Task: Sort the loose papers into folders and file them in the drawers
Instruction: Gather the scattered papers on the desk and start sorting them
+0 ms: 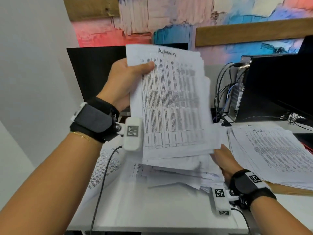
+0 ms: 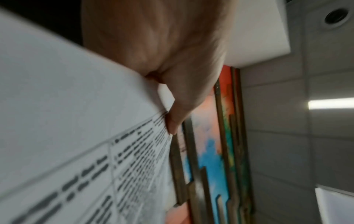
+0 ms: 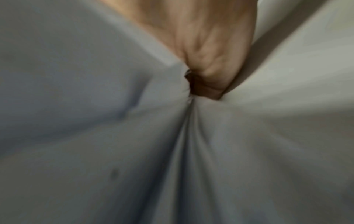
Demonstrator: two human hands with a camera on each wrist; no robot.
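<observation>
The white desk [image 1: 152, 216] carries loose printed sheets and, to the right, a sorted pile of printed pages on a tan card folder [image 1: 286, 189]. A thick white paper stack headed "Admin" [image 1: 172, 106] is raised upright, likely for squaring. The left hand [image 1: 124, 82] clamps its top edge, thumb in front. The right hand [image 1: 223, 161] supports its lower corner; its fingers are hidden by paper.

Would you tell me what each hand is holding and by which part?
Both hold the Admin paper stack: left hand pinches its upper left edge, right hand grips its lower right corner.
</observation>
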